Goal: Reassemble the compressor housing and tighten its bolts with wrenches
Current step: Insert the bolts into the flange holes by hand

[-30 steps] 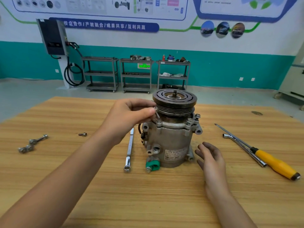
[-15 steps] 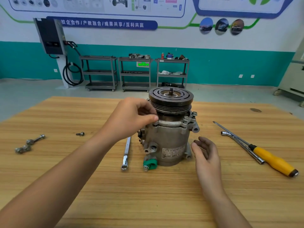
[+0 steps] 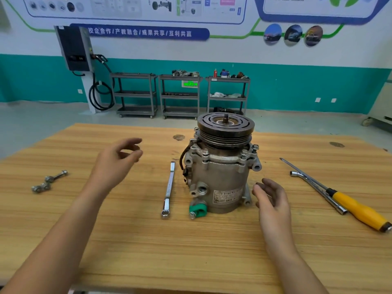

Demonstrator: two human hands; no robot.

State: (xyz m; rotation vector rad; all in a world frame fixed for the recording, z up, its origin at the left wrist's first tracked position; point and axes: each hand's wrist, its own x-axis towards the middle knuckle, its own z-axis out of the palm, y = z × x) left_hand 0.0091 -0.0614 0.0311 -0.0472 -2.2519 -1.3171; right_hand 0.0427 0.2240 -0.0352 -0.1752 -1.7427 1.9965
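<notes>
The grey compressor (image 3: pixel 220 177) stands upright on the wooden table (image 3: pixel 191 251), its dark pulley on top and several bolts in its upper flange. My left hand (image 3: pixel 115 162) hovers to the left of it, away from the housing, fingers loosely curled and holding nothing. My right hand (image 3: pixel 272 198) floats just right of the housing's lower part with relaxed fingers, not touching it. A flat ring wrench (image 3: pixel 169 188) lies on the table between my left hand and the compressor.
Loose bolts (image 3: pixel 49 181) lie at the table's left. An L-shaped socket wrench (image 3: pixel 316 188) and a yellow-handled screwdriver (image 3: pixel 358 209) lie at the right. Metal shelf carts (image 3: pixel 180 95) stand at the far teal wall beyond the table.
My left hand has let go of the bolt at the compressor's upper flange and drawn back to the left. The right hand stayed beside the housing.
</notes>
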